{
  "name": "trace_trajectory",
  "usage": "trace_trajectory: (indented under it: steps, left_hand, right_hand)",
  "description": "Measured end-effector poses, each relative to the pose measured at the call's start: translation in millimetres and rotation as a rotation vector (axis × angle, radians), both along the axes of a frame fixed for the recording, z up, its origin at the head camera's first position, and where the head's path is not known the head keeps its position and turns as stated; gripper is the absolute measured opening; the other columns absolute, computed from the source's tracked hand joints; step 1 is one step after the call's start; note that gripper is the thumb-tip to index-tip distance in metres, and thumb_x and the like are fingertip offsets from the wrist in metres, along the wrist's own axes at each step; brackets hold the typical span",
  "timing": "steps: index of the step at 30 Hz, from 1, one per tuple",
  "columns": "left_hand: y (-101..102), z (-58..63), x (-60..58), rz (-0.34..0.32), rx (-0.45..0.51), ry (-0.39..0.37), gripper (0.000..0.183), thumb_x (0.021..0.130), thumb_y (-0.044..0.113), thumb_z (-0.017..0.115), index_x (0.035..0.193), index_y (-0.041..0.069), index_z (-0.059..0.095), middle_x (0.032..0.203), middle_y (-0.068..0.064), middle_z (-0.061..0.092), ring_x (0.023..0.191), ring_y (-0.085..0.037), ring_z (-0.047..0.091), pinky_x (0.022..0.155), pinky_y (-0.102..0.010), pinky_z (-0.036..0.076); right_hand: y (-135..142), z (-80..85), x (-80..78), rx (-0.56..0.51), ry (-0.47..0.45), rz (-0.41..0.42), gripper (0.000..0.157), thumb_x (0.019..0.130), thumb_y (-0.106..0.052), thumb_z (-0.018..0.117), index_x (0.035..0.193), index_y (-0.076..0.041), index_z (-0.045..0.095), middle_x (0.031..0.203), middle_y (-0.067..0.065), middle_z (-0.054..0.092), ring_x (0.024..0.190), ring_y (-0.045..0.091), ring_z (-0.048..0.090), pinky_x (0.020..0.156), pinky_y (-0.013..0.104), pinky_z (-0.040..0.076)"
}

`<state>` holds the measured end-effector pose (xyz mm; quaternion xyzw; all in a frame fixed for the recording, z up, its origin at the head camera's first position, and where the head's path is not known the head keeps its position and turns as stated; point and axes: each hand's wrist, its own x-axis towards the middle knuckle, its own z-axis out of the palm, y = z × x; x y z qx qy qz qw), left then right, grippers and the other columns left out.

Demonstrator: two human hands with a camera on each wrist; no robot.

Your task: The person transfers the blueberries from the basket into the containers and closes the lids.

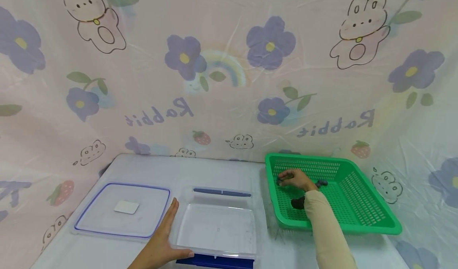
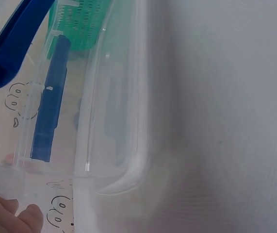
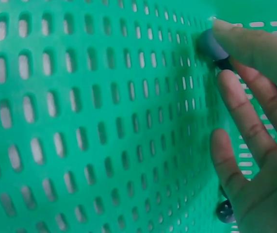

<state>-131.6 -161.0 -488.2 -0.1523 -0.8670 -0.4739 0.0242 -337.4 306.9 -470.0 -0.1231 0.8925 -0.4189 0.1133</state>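
Left hand [image 1: 161, 237] and right hand [image 1: 297, 180] lie to either side of a clear container [image 1: 218, 229]. Fingers and thumb of the left are spread beside the container's left side, grasping nothing, with the thumb by the near rim above a blue latch [image 1: 214, 261]. Inside a green basket [image 1: 307, 158], the right pinches a small dark object [image 3: 213, 46] between thumb and fingers, close to the basket's left wall; whether object and wall touch cannot be told. Key relation: the object is at the right hand, far nearer to it than to the left, while the container lies leftward of the right hand and closer to the body, with the basket wall between. The object's long axis is uncertain, the fingers covering part of it. Nearer the body than the right hand, a dark lump [image 1: 297, 203] lies beside the forearm; further dark pieces [image 1: 322, 182] lie right of the hand. Left of the left hand rests a blue-edged lid [image 1: 96, 217].
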Motion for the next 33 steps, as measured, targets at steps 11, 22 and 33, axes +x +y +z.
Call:
trace_trajectory:
  steps: [11, 22, 33]
  left_hand:
    - [2.9, -0.1, -0.9, 0.018, -0.036, 0.021, 0.131, 0.063, 0.050, 0.088, 0.157, 0.011, 0.006, 0.161, -0.014, 0.002, 0.140, -0.047, 0.009, 0.101, -0.072, 0.019]
    - [4.1, -1.3, -3.7, 0.042, -0.042, -0.008, 0.133, 0.061, 0.053, 0.088, 0.157, 0.011, 0.006, 0.161, -0.015, 0.003, 0.142, -0.043, 0.008, 0.102, -0.070, 0.019]
    - [4.3, -1.2, -5.3, 0.047, -0.066, 0.026, 0.132, 0.062, 0.057, 0.086, 0.157, 0.012, 0.006, 0.161, -0.012, 0.004, 0.142, -0.043, 0.010, 0.102, -0.070, 0.022]
  right_hand:
    - [0.6, -0.8, 8.0, 0.052, 0.022, 0.022, 0.026, 0.086, -0.006, 0.073, 0.109, 0.005, 0.069, 0.104, 0.016, 0.069, 0.099, 0.033, 0.063, 0.087, 0.051, 0.050]
    - [0.2, -2.4, 6.7, 0.064, 0.017, 0.020, 0.024, 0.084, -0.003, 0.074, 0.105, 0.007, 0.068, 0.096, 0.012, 0.068, 0.093, 0.031, 0.063, 0.083, 0.050, 0.051]
    - [-0.9, -3.6, 1.2, 0.020, 0.002, -0.009, 0.025, 0.085, -0.007, 0.075, 0.104, 0.005, 0.068, 0.092, 0.007, 0.068, 0.087, 0.024, 0.063, 0.082, 0.046, 0.051]
